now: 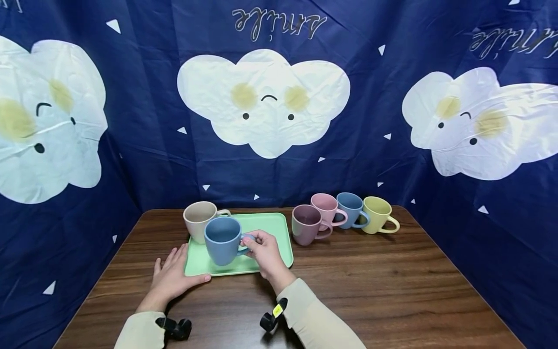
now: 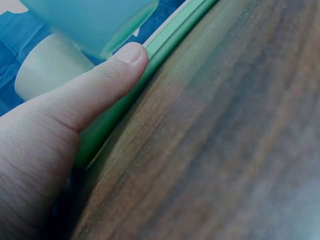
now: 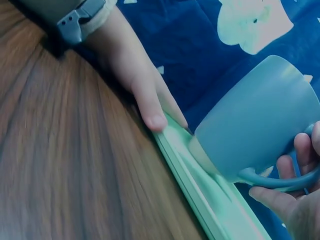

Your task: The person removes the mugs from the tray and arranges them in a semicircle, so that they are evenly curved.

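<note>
My right hand (image 1: pixel 267 253) grips the handle of a blue mug (image 1: pixel 221 245), thumb on top. The mug is upright, held over the left part of a light green tray (image 1: pixel 267 222); its underside shows in the left wrist view. A cream mug (image 1: pixel 197 220) stands on the tray's back left corner, partly behind the blue one. My left hand (image 1: pixel 171 275) rests against the tray's front left corner. Its fingers lie straight along the left side, and the thumb (image 2: pixel 107 75) stretches along the front edge.
Right of the tray, a mauve mug (image 1: pixel 305 227) stands in front of a pink mug (image 1: pixel 323 203), with a second blue mug (image 1: pixel 348 208) and a yellow mug (image 1: pixel 376 213) farther right. All are on the wooden table (image 1: pixel 370 281). Dark blue cloth (image 1: pixel 148 160) with clouds hangs around it.
</note>
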